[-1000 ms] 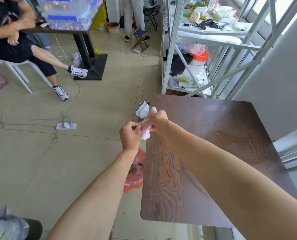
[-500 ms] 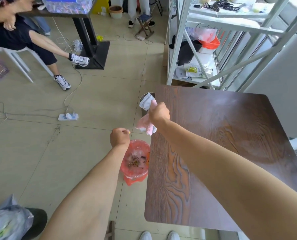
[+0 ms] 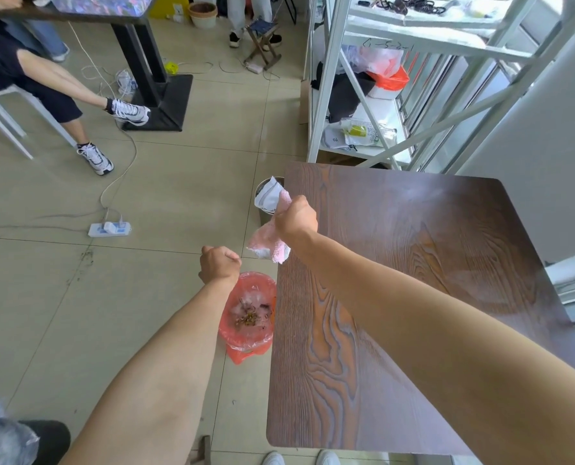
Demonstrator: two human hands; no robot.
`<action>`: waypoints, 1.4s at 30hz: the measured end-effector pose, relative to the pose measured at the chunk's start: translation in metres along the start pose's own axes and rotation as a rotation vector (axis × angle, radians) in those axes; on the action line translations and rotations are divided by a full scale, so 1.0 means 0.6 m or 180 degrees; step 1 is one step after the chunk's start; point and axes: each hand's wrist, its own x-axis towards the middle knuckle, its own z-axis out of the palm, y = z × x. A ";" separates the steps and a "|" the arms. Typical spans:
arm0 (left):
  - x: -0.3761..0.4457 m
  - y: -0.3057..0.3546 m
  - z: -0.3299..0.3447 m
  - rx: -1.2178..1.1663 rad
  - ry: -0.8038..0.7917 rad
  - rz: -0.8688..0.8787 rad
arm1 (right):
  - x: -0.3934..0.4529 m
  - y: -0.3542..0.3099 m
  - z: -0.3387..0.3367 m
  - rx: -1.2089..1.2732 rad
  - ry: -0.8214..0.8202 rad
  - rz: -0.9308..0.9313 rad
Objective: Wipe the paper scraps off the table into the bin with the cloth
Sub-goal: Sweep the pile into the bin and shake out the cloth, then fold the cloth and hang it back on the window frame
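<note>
My right hand (image 3: 294, 217) grips a bunched pink cloth (image 3: 268, 241) over the left edge of the dark wooden table (image 3: 413, 263). The cloth hangs down past the edge. My left hand (image 3: 219, 264) is a closed fist off the table, just above the bin (image 3: 247, 313), which has a red plastic liner and scraps at its bottom. Whether the fist holds anything is hidden. No paper scraps show on the tabletop.
A small metal can with white paper (image 3: 268, 198) stands on the floor by the table's far left corner. A power strip (image 3: 109, 228) and cables lie on the tiles. A seated person (image 3: 28, 82) is at far left. White shelving (image 3: 363, 95) stands behind the table.
My left hand let go of the cloth, dropped down and left, and now hovers as a fist over the bin. My right hand kept the cloth at the table edge.
</note>
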 end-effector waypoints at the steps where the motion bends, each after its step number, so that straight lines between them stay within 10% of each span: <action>1: 0.001 -0.001 0.001 -0.0008 0.0011 0.0041 | -0.001 -0.001 -0.001 0.0008 0.0000 0.0011; 10: -0.011 -0.006 -0.007 -0.0285 -0.0134 0.0107 | -0.010 -0.006 -0.008 0.0194 -0.0005 0.0062; 16: -0.088 0.024 -0.044 -0.1692 -0.1614 -0.0112 | -0.026 -0.013 -0.014 0.0575 -0.0073 0.0275; 22: -0.110 0.082 -0.071 -0.2797 -0.1610 -0.0593 | -0.063 -0.031 -0.031 0.1042 -0.0341 0.0514; 29: -0.167 0.162 -0.124 -0.2546 -0.0971 0.0237 | -0.114 -0.020 -0.125 0.1370 -0.0638 0.0439; 42: -0.355 0.381 -0.083 -0.2021 -0.1705 0.1524 | -0.216 0.135 -0.429 0.2044 -0.0225 0.0731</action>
